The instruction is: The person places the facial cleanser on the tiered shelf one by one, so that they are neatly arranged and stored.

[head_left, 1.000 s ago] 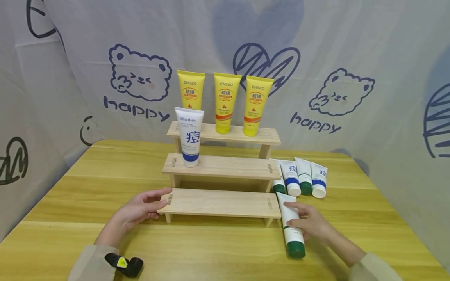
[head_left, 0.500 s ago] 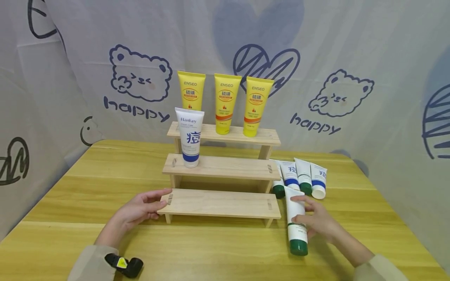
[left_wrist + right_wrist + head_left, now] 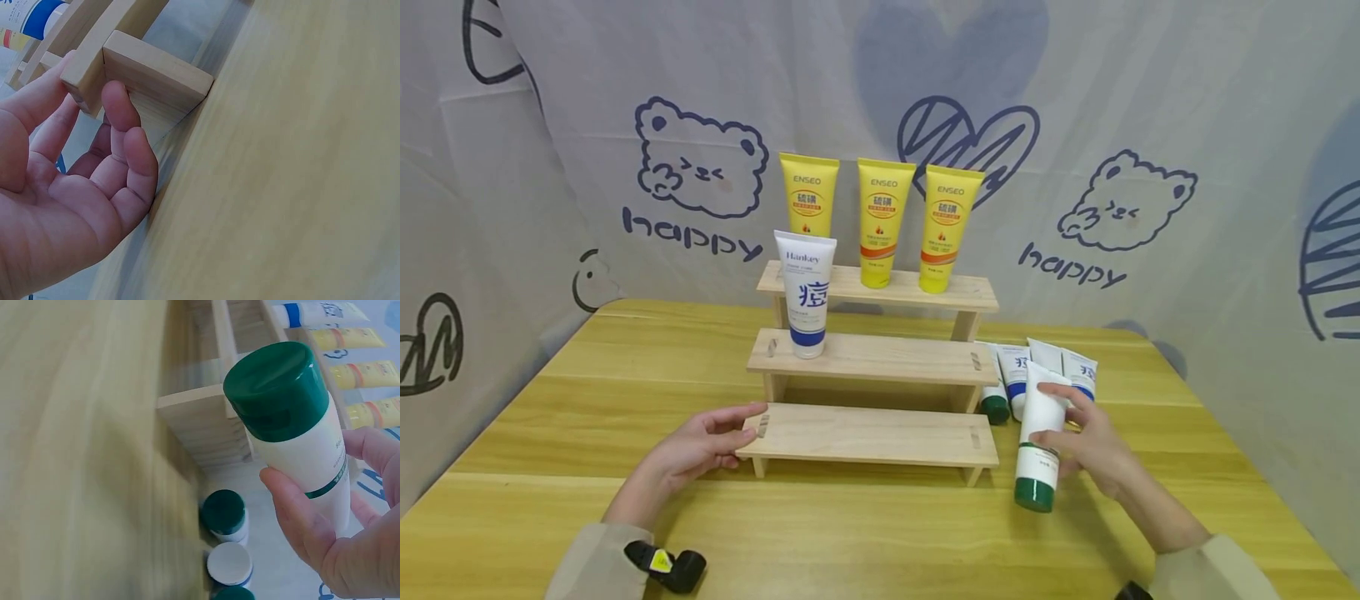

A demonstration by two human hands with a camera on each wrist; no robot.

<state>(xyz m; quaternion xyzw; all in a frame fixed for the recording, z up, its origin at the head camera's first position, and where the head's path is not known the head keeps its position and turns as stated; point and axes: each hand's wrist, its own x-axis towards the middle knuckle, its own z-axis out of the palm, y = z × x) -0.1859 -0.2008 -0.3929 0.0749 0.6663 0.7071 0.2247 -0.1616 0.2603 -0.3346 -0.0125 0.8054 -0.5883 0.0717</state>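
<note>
In the head view, my right hand (image 3: pixel 1093 446) grips a white tube with a green cap (image 3: pixel 1039 442), thumb and fingers around its body. The tube is tilted, cap end lower and toward me, raised off the table in the right wrist view. My left hand (image 3: pixel 700 446) holds the left end of the lowest step of a three-step wooden display rack (image 3: pixel 868 433); some of its fingers curl beneath the board in the left wrist view. A white tube with a blue cap band (image 3: pixel 807 296) stands at the left of the middle step. Yellow tubes (image 3: pixel 883 225) stand on the top step.
Several white tubes with green or white caps (image 3: pixel 995 408) lie on the table right of the rack, partly hidden behind the held tube. The wooden table (image 3: pixel 850 533) reaches back to a printed cloth (image 3: pixel 835 83). A black wrist strap (image 3: pixel 666 562) is on the left sleeve.
My right hand has lifted the green-capped tube and moved it right and up in view, away from the rack's lowest step. The left hand has stayed on the rack.
</note>
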